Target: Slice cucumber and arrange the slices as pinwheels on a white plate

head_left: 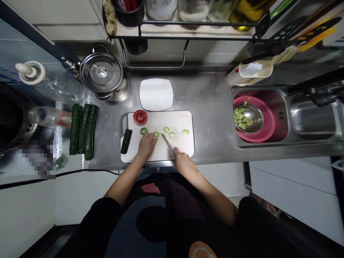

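Note:
A white cutting board [185, 147] lies on the steel counter. My left hand [146, 145] rests on it with fingers curled, fingertips pressing a small cucumber piece [156, 134]. My right hand [182, 161] grips a knife [167, 142] whose blade points up-left toward that piece. Several cucumber slices [172, 134] lie across the board. A half tomato [140, 117] sits at the board's top-left corner, and a dark cucumber chunk [126, 141] lies on its left edge.
Three whole cucumbers [83, 130] lie left of the board. A white plate [156, 94] sits behind it, beside a lidded steel pot [103, 75]. The sink [285, 107] at right holds a pink basin [266, 125] with a bowl of green pieces. A shelf of jars hangs above.

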